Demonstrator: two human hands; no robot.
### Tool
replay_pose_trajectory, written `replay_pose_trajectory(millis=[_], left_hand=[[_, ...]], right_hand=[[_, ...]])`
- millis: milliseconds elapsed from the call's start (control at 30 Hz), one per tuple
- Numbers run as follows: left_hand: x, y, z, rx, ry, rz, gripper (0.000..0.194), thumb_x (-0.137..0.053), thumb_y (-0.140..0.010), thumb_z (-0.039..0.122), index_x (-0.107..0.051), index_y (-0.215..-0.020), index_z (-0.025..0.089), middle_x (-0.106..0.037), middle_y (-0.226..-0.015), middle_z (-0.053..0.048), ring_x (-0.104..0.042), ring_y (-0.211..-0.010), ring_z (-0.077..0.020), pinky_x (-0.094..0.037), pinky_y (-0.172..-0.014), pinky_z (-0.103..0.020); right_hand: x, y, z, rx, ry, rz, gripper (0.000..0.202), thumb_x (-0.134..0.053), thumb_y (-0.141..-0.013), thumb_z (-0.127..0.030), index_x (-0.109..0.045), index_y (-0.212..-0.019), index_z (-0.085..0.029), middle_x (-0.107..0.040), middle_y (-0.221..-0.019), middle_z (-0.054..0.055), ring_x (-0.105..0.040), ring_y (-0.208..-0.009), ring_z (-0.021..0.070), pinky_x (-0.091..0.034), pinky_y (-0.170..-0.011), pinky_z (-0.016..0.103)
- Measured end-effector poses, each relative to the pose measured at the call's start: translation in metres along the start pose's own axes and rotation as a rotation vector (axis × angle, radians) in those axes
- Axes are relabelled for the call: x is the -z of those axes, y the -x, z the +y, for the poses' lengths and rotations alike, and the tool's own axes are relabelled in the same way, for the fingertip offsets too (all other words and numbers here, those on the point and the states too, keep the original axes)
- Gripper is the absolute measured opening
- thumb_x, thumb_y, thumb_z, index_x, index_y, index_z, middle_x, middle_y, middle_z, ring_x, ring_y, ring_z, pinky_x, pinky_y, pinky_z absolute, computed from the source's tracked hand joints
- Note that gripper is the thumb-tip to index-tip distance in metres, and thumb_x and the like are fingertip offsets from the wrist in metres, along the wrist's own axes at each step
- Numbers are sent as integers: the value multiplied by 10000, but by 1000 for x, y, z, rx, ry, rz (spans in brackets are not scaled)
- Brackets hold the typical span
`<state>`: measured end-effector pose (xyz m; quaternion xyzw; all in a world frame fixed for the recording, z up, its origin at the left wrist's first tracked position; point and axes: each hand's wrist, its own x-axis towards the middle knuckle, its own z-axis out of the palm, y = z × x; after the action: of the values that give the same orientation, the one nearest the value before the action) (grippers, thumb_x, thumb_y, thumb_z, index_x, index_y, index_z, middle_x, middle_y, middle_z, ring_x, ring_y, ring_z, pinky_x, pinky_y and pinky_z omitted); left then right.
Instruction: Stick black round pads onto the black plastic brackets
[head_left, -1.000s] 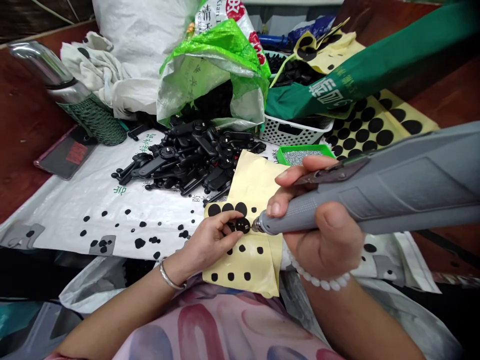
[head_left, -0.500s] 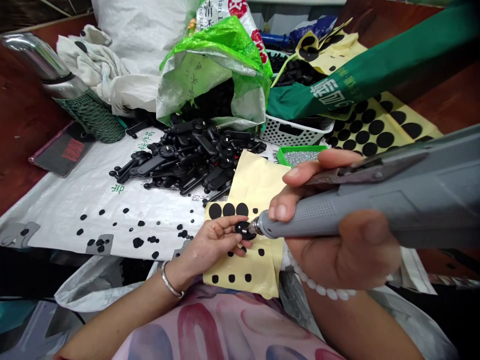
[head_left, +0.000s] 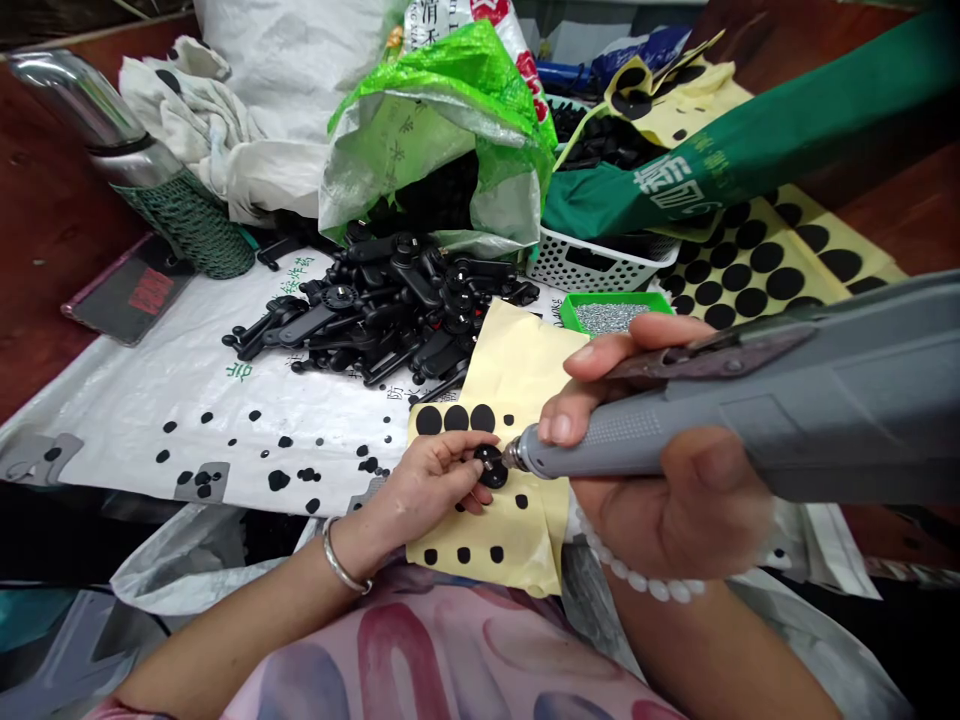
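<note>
Left hand [head_left: 427,488] pinched, thumb and fingers closed on the rim of a black disc [head_left: 493,479], which sits over the yellow sheet [head_left: 521,365] just below its row of large black dots [head_left: 429,420]. Right hand [head_left: 675,515] wrapped around a grey driver [head_left: 757,425], trigger finger on the lever, bit [head_left: 514,454] at the disc's right side; contact between the two cannot be made out. Black arms [head_left: 375,310] heaped beyond the left hand; green tray [head_left: 571,318] of small metal pieces just behind the driver.
</note>
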<state>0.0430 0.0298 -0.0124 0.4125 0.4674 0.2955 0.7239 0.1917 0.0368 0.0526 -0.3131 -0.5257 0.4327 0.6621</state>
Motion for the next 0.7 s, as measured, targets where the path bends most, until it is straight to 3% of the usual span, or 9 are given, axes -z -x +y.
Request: replay_pose_trajectory(millis=[200, 500, 700], left_hand=[[-1, -6, 1, 46, 59, 31, 269, -688, -683, 234, -554, -874, 102, -640, -607, -15, -619, -523, -104, -472, -506, -191], [-3, -7, 1, 44, 68, 64, 239, -712, -646, 205, -599, -832, 106, -632, -642, 1, -596, -490, -82, -490, -493, -193], [-4, -6, 0, 35, 44, 60, 212, -694, -663, 194, -603, -832, 104, -635, -698, -10, -590, -499, -73, -489, -497, -187]], right_hand=[[2, 3, 3, -24, 69, 29, 364, -602, -687, -566, -533, -999, -390, -584, -900, 14, -511, -531, 164, -468, -465, 360], [3, 4, 5, -7, 84, 37, 356, -600, -695, -560, -545, -1009, -402, -595, -914, 7, -538, -539, 162, -504, -473, 359], [1, 3, 8, -6, 8, 74, 345, -639, -671, -506, -571, -983, -375, -578, -878, 1, -499, -500, 143, -460, -455, 353]])
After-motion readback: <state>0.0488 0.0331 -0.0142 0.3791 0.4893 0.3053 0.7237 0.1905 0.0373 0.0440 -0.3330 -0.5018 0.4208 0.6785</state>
